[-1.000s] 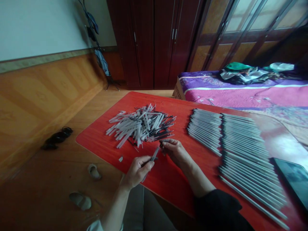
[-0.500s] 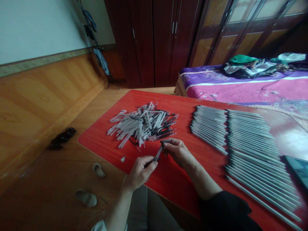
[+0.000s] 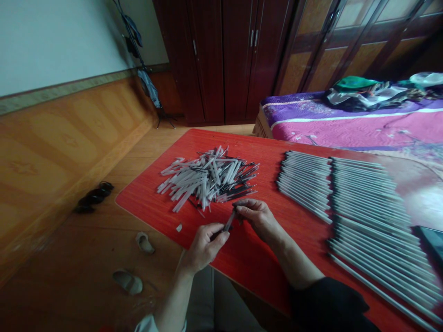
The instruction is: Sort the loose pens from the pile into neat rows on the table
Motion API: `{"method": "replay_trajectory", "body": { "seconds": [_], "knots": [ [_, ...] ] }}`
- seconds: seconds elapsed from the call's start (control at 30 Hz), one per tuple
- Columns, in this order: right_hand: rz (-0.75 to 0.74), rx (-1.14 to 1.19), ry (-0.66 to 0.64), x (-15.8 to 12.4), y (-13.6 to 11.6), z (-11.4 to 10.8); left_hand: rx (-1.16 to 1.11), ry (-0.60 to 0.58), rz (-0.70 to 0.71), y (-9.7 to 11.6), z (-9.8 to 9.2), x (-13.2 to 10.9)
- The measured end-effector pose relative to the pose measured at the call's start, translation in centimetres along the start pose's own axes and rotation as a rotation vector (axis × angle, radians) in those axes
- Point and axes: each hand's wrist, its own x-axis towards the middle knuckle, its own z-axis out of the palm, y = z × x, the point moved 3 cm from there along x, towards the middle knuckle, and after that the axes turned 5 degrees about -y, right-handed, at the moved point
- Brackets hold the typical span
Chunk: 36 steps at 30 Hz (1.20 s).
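Observation:
Between my two hands is a slim, translucent pen barrel [image 3: 229,220] with dark ends, held at a slant over the near edge of the red table [image 3: 242,267]. My left hand [image 3: 206,244] has its thumb and fingers closed on the lower end. At the upper end, the fingertips of my right hand [image 3: 254,216] pinch the dark tip; small details there are hidden by the fingers. Just beyond my hands lies a loose pile of clear tubes and thin black pen parts [image 3: 207,177].
On the right, pens with black ends lie side by side in a shorter row [image 3: 304,182] and a longer row [image 3: 374,207]. A dark flat device [image 3: 429,244] sits at the right edge. A small white scrap [image 3: 179,228] lies left. Slippers [image 3: 128,282] are on the floor.
The whole view has shifted slightly, so things appear a little farther right. Both hands keep the same grip on the pen barrel, with hardly any movement between them.

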Motion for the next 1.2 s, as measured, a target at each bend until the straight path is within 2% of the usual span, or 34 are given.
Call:
{"method": "replay_trajectory", "body": {
  "seconds": [0.23, 0.87, 1.1, 1.2],
  "knots": [
    [-0.029, -0.061, -0.028, 0.0, 0.1, -0.1, -0.001, 0.003, 0.006, -0.1, 0.0, 0.0],
    [0.067, -0.217, 0.014, 0.1, 0.1, -0.7, 0.029, 0.026, 0.058, 0.5, -0.1, -0.1],
    [0.042, -0.282, -0.17, -0.1, -0.7, -1.0, 0.01, -0.037, 0.049, 0.3, -0.3, -0.3],
    [0.039, -0.277, -0.17, 0.0, -0.5, -1.2, 0.013, -0.043, 0.038, 0.2, -0.4, -0.3]
  ]
}}
